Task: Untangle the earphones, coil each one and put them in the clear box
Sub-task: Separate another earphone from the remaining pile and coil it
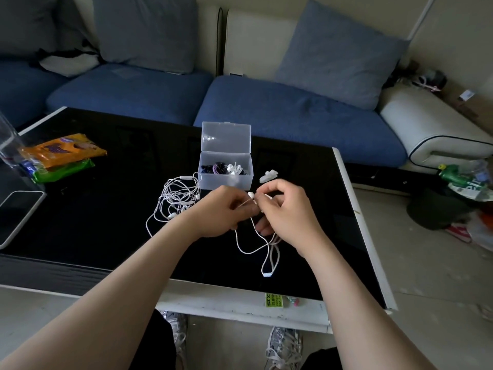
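My left hand (226, 209) and my right hand (282, 209) meet over the black table (106, 222), both pinching a white earphone cord (256, 247) near its earbud. The cord hangs below my hands in loops, its plug end near the table's front edge. A tangled pile of white earphones (177, 198) lies on the table to the left of my hands. Behind my hands stands the clear box (225, 166), lid up, with dark, purple and white earphones inside.
A small white object (269, 176) lies right of the box. Orange and green snack packs (62, 156) and a phone (18, 214) sit at the table's left. A blue sofa runs behind; clutter covers the floor at right.
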